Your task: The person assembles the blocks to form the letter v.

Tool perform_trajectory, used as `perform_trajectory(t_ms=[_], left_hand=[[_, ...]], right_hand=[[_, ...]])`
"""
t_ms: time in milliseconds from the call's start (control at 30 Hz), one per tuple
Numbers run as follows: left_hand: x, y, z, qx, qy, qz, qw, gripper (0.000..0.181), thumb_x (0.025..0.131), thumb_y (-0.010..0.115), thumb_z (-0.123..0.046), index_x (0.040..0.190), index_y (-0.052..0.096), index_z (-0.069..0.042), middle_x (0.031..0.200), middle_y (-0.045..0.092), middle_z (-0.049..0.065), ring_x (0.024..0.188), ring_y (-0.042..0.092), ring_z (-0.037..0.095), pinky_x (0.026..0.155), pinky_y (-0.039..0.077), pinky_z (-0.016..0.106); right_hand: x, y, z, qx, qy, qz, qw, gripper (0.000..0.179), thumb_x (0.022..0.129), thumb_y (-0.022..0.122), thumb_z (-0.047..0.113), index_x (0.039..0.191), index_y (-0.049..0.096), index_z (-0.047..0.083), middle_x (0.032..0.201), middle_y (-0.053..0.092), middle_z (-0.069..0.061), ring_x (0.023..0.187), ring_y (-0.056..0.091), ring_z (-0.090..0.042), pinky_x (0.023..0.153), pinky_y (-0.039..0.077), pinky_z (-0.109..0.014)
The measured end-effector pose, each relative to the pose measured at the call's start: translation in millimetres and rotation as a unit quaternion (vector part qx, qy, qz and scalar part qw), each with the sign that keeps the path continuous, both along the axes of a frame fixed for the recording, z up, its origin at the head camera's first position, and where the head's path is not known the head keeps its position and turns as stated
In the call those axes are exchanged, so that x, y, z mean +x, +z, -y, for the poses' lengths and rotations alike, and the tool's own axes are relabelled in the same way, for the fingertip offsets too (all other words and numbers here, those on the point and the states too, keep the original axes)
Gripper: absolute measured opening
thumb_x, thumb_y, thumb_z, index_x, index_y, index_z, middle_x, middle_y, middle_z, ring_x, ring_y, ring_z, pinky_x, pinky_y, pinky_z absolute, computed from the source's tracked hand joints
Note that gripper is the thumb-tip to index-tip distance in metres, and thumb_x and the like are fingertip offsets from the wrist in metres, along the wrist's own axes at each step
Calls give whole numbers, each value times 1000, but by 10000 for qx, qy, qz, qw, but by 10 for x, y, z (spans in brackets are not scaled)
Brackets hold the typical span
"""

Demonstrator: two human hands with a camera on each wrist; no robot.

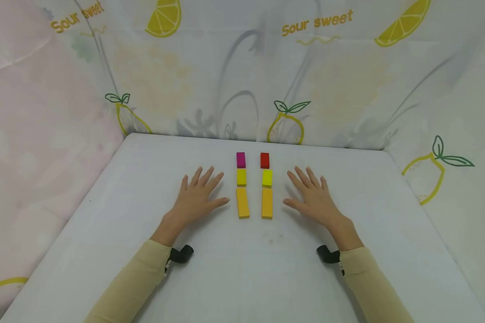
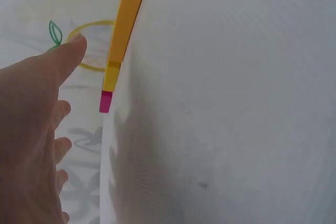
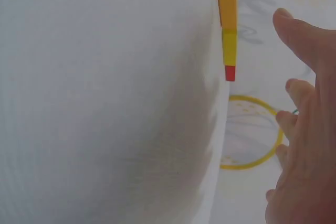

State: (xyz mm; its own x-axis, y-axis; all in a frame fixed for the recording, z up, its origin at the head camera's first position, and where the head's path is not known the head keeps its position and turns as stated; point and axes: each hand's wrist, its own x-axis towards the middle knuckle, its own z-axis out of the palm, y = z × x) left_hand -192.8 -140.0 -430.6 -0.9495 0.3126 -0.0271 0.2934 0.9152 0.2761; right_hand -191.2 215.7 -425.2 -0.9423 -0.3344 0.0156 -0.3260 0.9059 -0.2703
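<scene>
Two columns of blocks lie on the white table in the head view. The left column has a magenta block [image 1: 240, 160] at the far end, a yellow block [image 1: 241, 177] and a longer orange block [image 1: 243, 203] nearest me. In the right column are a red block [image 1: 264, 160], a bright yellow block [image 1: 267, 178] and another long orange block [image 1: 267, 203]. My left hand [image 1: 198, 197] is spread just left of the blocks, holding nothing. On the other side, my right hand [image 1: 313, 197] has its fingers fanned out, also with nothing in it.
The white table [image 1: 246, 278] runs back to a hanging cloth [image 1: 210, 80] printed with lemons. More cloth hangs along the left and right sides. A black wrist camera [image 1: 182, 254] sits on the left wrist and another black camera [image 1: 328, 255] on the right.
</scene>
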Motion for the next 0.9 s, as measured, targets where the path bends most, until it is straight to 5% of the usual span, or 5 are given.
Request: perform_trajectory(t_ms=[900], left_hand=[[152,15,-306,62,-830,-65,9965,83,86,58,-70,155,33,-32,166,24,2,155,15,34,119,12,68]], right_hand=[[107,13,288,80,790,326,9963,77,90,59,61,156,32,31,166,23,0,156,7,-33,121,7,-64]])
